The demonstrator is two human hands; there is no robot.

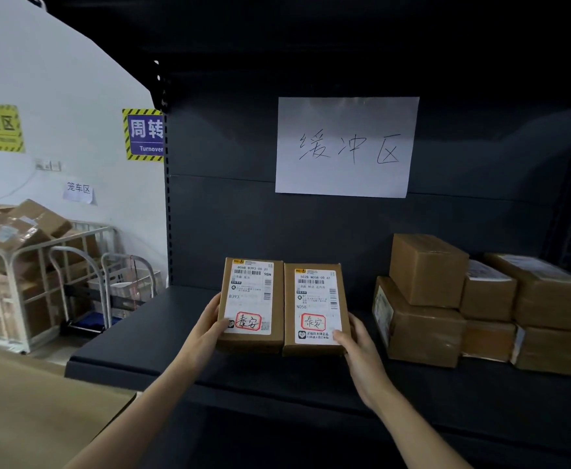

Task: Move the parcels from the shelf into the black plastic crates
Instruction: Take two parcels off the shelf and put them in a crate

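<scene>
Head view: the left hand (209, 328) grips the outer edge of the first parcel (252, 302), thumb on its label. The right hand (355, 346) grips the outer edge of the second parcel (316, 308) the same way. Both parcels lie between the hands, side by side and touching, over the dark shelf (135, 346); they seem to rest on it, though the shadow makes this unsure. Right of the right hand sits a pile of boxes (426, 269). Above the hands hangs a paper sign (346, 147). Well left of the left hand stands a wire trolley (14, 292).
</scene>
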